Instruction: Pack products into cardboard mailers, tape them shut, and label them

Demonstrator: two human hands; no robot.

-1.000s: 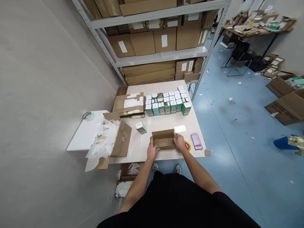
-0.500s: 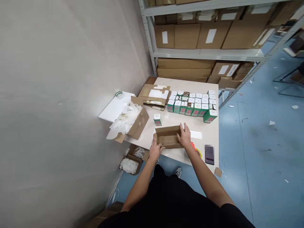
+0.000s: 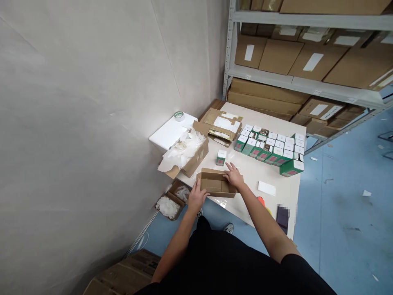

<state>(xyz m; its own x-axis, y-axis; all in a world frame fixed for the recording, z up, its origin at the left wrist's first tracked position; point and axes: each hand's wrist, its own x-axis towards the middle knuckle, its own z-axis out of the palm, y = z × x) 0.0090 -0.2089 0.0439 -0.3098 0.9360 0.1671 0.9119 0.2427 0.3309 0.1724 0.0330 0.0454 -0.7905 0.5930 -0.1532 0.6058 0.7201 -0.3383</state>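
Note:
An empty, open-topped cardboard box (image 3: pixel 217 192) is at the near edge of the table, between my hands. My left hand (image 3: pixel 197 197) grips its left end, with the thumb along the near wall and the fingers up the side. At the right end, my right hand (image 3: pixel 233 177) holds the rim, its fingers reaching over into the box. Just beyond the far wall stands a small green and white carton (image 3: pixel 221 157), touched by neither hand.
Rows of green and white cartons (image 3: pixel 276 149) fill the table's right rear. Flattened cardboard (image 3: pixel 222 123) lies at the back left, near a box of white packing paper (image 3: pixel 196 157). A white card (image 3: pixel 267 188) and phone (image 3: pixel 282 219) lie right; loaded shelves (image 3: pixel 307 82) stand behind.
The view has turned left. My hands have shifted the cardboard box left along the table edge, away from the white card. The right hand's fingers now reach farther over the rim.

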